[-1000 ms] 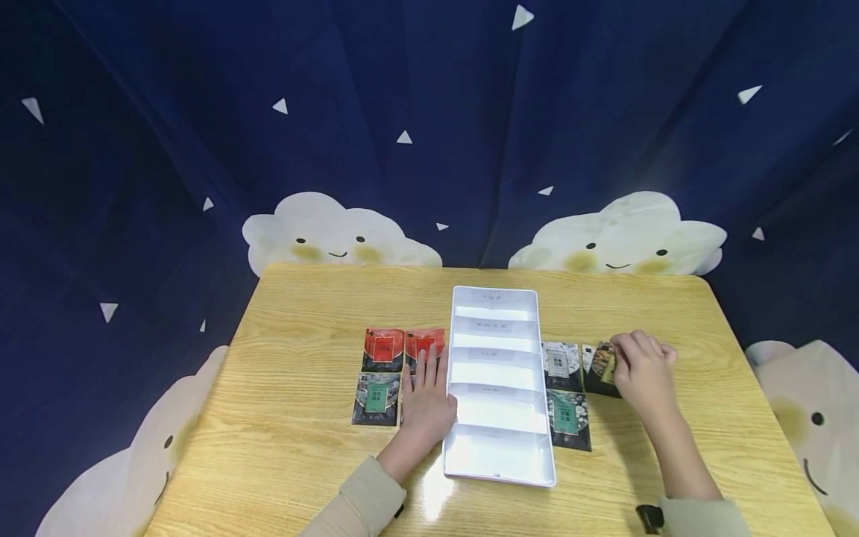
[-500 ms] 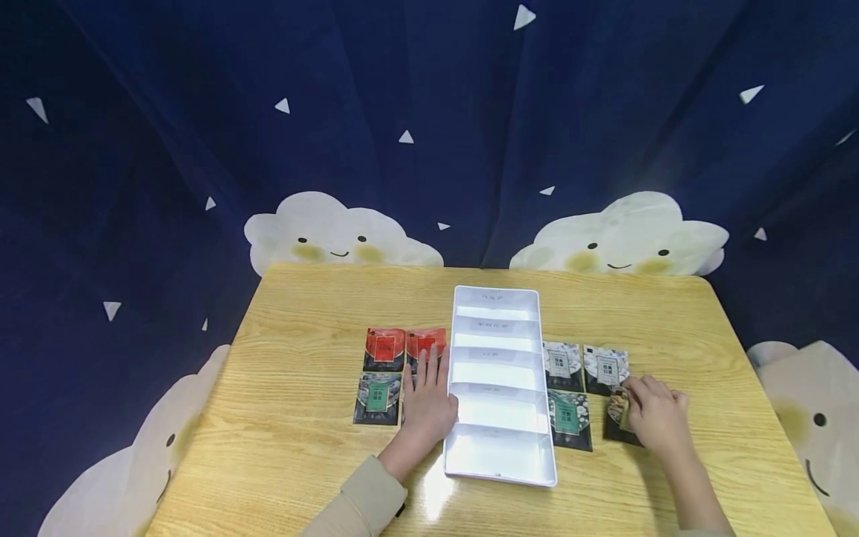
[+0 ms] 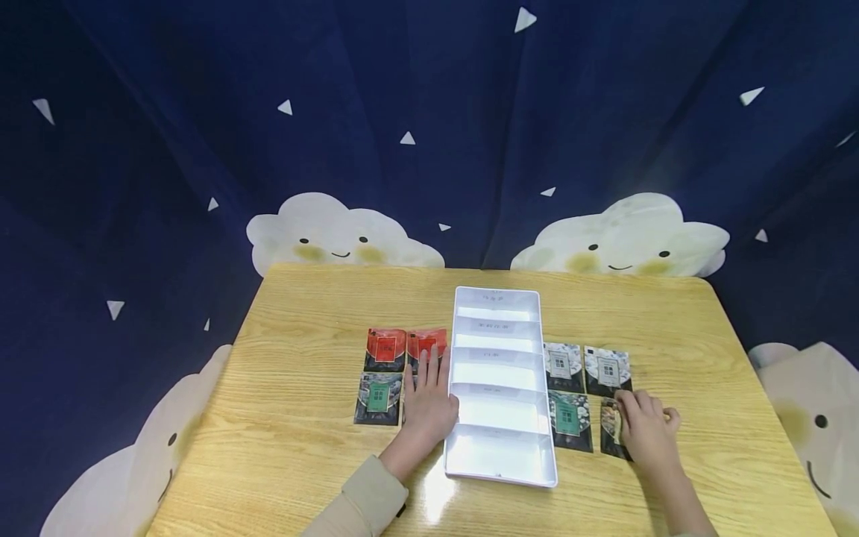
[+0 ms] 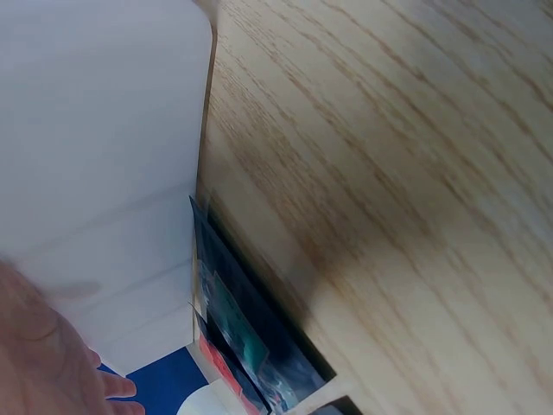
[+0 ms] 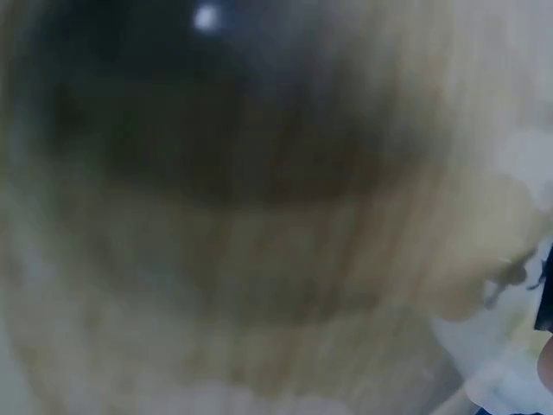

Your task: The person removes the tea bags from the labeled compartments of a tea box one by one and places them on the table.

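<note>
A long white divided box (image 3: 548, 425) stands in the middle of the wooden table. My left hand (image 3: 429, 410) lies against its left side with straight fingers, over part of a red tea sachet (image 3: 419, 339) and mostly covering another sachet below. In the left wrist view, that hand (image 4: 43, 354) is beside the box wall (image 4: 104, 130). My right hand (image 3: 647, 432) pinches a dark tea sachet with a yellowish label (image 3: 609, 429) at the lower right of the right-hand group; the hand hides its right part. The right wrist view is too blurred to read.
Left of the box lie another red sachet (image 3: 385, 350) and a green-labelled one (image 3: 377, 399). To its right are two white-labelled sachets, one nearer (image 3: 562, 365) and one farther (image 3: 607, 369), above a green-labelled sachet (image 3: 569, 421). A dark blue curtain (image 3: 470, 134) hangs behind the table.
My right hand has brought the yellowish-labelled sachet toward the table's front, off the white-labelled one, then slightly left beside the green-labelled one. My left hand and the box have stayed put.
</note>
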The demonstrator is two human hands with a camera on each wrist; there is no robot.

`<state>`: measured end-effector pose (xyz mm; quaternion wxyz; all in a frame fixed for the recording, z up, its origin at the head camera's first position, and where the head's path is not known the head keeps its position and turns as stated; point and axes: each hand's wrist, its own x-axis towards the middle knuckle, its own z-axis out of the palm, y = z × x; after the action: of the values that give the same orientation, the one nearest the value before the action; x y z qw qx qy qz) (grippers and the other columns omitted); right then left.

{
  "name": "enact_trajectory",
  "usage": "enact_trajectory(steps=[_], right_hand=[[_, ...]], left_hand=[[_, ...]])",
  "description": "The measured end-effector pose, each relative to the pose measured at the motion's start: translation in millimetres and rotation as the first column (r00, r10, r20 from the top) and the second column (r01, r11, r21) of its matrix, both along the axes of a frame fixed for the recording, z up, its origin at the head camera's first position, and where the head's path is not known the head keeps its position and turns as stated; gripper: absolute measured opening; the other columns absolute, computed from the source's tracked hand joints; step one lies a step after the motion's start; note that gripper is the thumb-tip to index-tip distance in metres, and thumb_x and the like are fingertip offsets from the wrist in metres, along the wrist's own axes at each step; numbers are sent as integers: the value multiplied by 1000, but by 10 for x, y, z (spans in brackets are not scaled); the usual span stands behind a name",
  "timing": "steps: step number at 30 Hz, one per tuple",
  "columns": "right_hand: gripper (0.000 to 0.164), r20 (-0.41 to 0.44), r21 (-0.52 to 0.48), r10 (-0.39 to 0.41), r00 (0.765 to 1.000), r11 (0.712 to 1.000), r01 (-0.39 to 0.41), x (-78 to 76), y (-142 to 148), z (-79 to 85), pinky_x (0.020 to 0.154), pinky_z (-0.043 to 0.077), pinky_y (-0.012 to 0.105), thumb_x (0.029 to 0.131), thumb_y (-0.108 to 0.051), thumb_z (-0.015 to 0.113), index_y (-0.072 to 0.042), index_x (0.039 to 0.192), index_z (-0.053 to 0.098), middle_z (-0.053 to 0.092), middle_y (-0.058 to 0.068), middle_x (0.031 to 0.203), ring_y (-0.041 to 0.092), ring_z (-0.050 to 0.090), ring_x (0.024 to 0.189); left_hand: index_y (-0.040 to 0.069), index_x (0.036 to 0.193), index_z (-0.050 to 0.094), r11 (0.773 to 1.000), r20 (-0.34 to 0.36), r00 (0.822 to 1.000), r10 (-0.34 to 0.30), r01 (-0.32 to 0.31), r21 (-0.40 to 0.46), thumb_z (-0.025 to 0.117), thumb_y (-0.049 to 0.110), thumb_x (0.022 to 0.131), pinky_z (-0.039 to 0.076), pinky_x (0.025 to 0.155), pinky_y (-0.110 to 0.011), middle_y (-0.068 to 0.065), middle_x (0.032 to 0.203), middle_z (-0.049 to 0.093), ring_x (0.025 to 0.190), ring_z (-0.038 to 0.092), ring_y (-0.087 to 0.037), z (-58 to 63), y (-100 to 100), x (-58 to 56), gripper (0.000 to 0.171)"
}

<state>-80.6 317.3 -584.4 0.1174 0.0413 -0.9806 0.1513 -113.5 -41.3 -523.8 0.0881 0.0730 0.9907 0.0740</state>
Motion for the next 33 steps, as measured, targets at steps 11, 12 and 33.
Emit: enact_trajectory(steps=[11, 12, 33], right_hand=[[10, -37, -11, -18, 999, 1000, 17, 18, -25, -151, 79, 20, 59, 91, -8, 52, -11, 100, 51, 49, 12, 97, 35, 42, 91], [9, -39, -13, -18, 999, 1000, 17, 18, -29, -155, 79, 20, 59, 91, -8, 52, -11, 100, 51, 48, 12, 97, 35, 42, 90], [13, -48, -90, -104, 993, 991, 99, 11, -81, -144, 80, 18, 59, 89, -8, 55, -6, 100, 50, 45, 15, 102, 39, 38, 96]], left_hand=[[15, 148, 7, 1000, 6, 1000, 8, -8, 2, 41, 30, 90, 10, 109, -51, -7, 153, 9, 140, 7, -27, 6, 15, -3, 70], [15, 148, 6, 1000, 7, 1000, 9, -9, 0, 41, 30, 90, 10, 109, -51, -7, 154, 8, 140, 7, -27, 10, 16, -2, 70], [12, 148, 12, 1000, -25, 1000, 3, -3, 31, 42, 27, 88, 13, 108, -52, -9, 153, 12, 139, 10, -29, 21, 20, 6, 69]])
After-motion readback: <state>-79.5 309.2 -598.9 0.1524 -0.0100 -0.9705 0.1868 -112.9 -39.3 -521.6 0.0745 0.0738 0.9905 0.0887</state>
